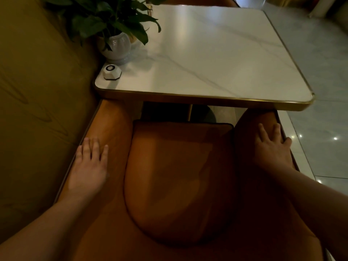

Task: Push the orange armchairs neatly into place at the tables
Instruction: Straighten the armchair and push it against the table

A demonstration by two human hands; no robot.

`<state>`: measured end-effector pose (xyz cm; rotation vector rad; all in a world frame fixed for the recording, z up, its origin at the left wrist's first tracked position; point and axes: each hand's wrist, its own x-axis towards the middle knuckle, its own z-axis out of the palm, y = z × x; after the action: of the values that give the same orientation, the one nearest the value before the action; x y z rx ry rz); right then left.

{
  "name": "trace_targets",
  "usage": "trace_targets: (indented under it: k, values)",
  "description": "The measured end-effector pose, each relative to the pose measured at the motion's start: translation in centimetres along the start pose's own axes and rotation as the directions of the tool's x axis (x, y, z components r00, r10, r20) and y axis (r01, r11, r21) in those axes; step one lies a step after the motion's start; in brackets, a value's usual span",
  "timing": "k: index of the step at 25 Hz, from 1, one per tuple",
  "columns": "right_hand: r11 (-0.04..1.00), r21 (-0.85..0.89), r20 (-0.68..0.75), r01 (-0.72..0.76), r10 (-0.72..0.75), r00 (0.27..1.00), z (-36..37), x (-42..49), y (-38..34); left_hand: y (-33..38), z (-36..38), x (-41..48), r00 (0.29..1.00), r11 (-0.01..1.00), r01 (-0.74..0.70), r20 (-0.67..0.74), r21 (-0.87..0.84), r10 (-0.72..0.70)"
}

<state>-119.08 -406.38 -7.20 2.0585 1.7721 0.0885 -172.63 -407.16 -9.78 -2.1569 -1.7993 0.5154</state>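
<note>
The room is dim, with a pale tiled floor point(320, 63) at the right and a white marble surface point(216, 53) ahead. The orange armchair point(178, 166) stands just before this surface, its armrest tips reaching under the edge while the seat cushion is outside, so I judge one more push remains. The left hand point(88, 166) and the right hand point(271, 146) lie flat on the armrests, each grip open with fingers spread, enclosing nothing; a potted plant point(114, 34) and a small white call button point(111, 72) sit at the surface's left corner.

A restaurant dining area.
A marble-topped table point(216, 53) carries a call button point(111, 72) and potted plant point(113, 25); orange armchair point(178, 176), polished tile floor point(320, 81).
</note>
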Motion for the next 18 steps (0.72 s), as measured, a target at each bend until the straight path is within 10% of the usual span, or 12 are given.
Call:
trace_targets:
  k: [18]
  values:
    - [0.899, 0.410, -0.081, 0.154, -0.133, 0.988, -12.8, -13.7, -0.6, 4.0, -22.5, -8.3, 0.981, 0.836, 0.193, 0.087, -0.514, -0.172]
